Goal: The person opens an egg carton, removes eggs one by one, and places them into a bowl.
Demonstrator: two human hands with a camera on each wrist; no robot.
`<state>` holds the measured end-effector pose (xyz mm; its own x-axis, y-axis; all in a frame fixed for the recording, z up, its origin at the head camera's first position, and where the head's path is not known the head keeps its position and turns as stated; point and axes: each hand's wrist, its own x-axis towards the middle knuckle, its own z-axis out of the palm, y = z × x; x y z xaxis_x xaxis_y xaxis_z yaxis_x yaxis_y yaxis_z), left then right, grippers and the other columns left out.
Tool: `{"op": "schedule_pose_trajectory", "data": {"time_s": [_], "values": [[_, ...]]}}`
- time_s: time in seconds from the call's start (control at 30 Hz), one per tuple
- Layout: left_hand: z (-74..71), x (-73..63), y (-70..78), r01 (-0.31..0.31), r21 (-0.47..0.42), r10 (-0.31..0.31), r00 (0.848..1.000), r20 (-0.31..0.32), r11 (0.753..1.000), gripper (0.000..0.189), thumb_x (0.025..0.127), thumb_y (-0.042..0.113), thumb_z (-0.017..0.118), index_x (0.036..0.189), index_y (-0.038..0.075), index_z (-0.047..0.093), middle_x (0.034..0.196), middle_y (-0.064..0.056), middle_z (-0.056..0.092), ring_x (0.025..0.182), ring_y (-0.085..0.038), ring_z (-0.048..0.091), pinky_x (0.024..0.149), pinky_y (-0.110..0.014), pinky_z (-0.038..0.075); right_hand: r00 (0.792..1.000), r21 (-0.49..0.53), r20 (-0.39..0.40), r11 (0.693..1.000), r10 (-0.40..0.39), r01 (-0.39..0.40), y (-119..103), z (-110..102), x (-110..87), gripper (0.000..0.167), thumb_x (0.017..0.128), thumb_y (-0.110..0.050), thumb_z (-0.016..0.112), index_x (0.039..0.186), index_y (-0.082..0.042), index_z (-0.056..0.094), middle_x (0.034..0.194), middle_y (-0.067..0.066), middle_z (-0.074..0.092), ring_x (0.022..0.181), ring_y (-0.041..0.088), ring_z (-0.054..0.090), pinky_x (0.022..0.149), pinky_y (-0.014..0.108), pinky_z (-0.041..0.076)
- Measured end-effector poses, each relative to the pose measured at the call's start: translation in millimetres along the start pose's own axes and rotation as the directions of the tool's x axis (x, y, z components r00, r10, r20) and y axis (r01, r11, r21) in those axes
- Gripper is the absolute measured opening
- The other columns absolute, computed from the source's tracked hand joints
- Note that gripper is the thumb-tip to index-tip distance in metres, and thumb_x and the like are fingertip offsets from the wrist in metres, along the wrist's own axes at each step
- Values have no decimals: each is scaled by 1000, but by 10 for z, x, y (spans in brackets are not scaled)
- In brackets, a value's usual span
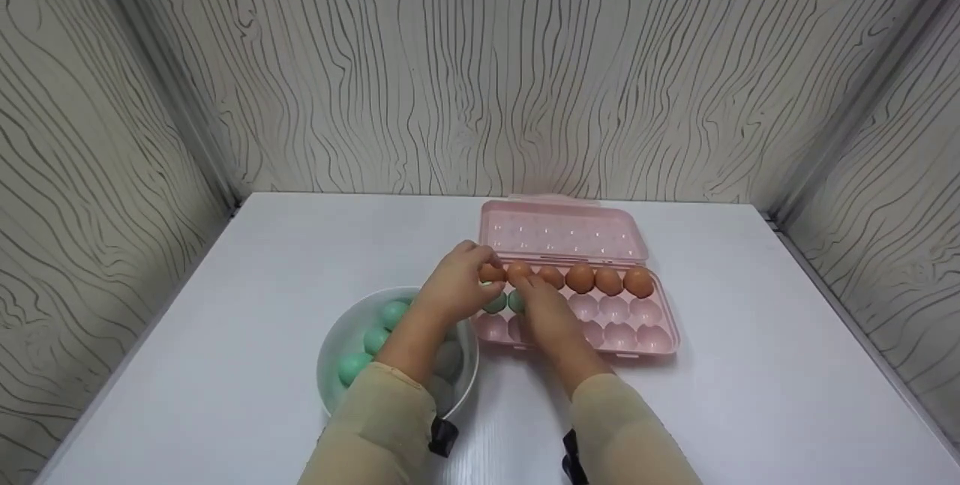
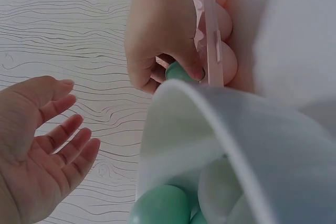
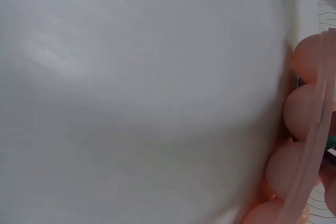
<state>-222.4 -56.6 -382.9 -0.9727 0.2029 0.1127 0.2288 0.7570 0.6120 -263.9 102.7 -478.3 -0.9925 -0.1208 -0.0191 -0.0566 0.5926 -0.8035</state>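
A smooth white counter [image 1: 225, 335] fills the lower half of the head view. Pale wall panels printed with dark wavy wood-grain lines [image 1: 480, 65] close it in at nine, twelve and three o'clock. Grey metal corner strips [image 1: 199, 136] run down where the panels join, at eleven and one o'clock.

Pink tray [image 1: 660, 339], brown eggs [image 1: 579, 277], seemingly mint-green eggs [image 1: 393, 313]

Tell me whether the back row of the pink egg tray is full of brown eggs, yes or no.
Yes: six brown eggs fill the back row of the tray, the leftmost partly behind the left hand.
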Motion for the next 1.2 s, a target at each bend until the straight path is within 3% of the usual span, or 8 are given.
{"op": "schedule_pose_trajectory", "data": {"time_s": [0.13, 0.33, 0.43, 0.53, 0.63, 0.83, 1.07, 1.2], "values": [[22, 6, 1, 25, -3, -25, 1000, 10, 1000, 15, 82, 23, 67, 94, 18, 59, 100, 1, 51, 93, -17, 54, 87, -34, 47, 999, 25, -23, 999, 40, -39, -3, -2, 4, 63, 85, -70, 26, 109, -23, 60, 90, 2, 57, 85, 20, 54, 72, 31, 43], [37, 14, -22, 22, -8, -22, 1000, 16, 1000, 17, 81, 22, 67, 95, 18, 60, 100, 1, 51, 95, -17, 54, 88, -33, 46, 999, -61, -5, 997, -50, 49, -6, -49, -4, 29, 96, -38, 39, 108, -19, 57, 89, 2, 53, 83, 19, 51, 69, 31, 42], [41, 14, -25, 11, -2, -10, 1000, 12, 1000, 16, 81, 22, 66, 95, 17, 60, 99, 0, 52, 95, -17, 54, 88, -32, 46, 989, -182, 7, 973, -146, 145, -15, -90, -29, 26, 91, -21, 53, 116, -18, 57, 90, 2, 51, 82, 19, 50, 70, 33, 43], [42, 19, -20, 9, 1, -9, 1000, 14, 1000, 16, 81, 23, 66, 95, 17, 61, 99, 0, 52, 95, -17, 55, 87, -32, 47, 966, -360, 12, 900, -259, 246, -18, -127, -45, 46, 80, -5, 63, 123, -17, 54, 98, 2, 47, 85, 21, 49, 79, 37, 45], [33, 21, -16, 7, 2, -7, 1000, 18, 1000, 16, 81, 22, 66, 95, 17, 61, 99, 0, 51, 95, -17, 55, 86, -32, 48, 967, -389, 9, 890, -253, 237, -25, -160, -47, 49, 80, -4, 65, 126, -14, 53, 109, 6, 47, 96, 25, 50, 91, 44, 43], [11, 13, -27, -7, 4, 7, 1000, 18, 1000, 17, 80, 22, 66, 95, 17, 61, 98, 1, 51, 91, -16, 54, 84, -32, 47, 991, -242, -6, 961, -136, 131, -80, -258, -58, 46, 83, -9, 65, 126, -17, 52, 117, 0, 47, 107, 21, 48, 101, 46, 35], [-9, 3, -31, -62, 68, 62, 998, 6, 996, 29, 76, 22, 67, 103, 15, 58, 99, -2, 51, 90, -19, 53, 87, -36, 46, 982, -162, -64, 973, -178, 166, -252, -425, -63, 40, 82, -12, 68, 119, -14, 55, 115, 4, 53, 109, 21, 50, 99, 41, 38], [-19, -7, 20, -41, 83, 39, 999, 23, 996, 43, 77, 23, 68, 117, 17, 53, 108, -3, 52, 98, -20, 54, 91, -39, 45, 989, -45, -57, 990, -137, 134, -399, -529, -101, 40, 81, -13, 69, 119, -16, 56, 115, 3, 54, 109, 21, 52, 95, 38, 42]]}}
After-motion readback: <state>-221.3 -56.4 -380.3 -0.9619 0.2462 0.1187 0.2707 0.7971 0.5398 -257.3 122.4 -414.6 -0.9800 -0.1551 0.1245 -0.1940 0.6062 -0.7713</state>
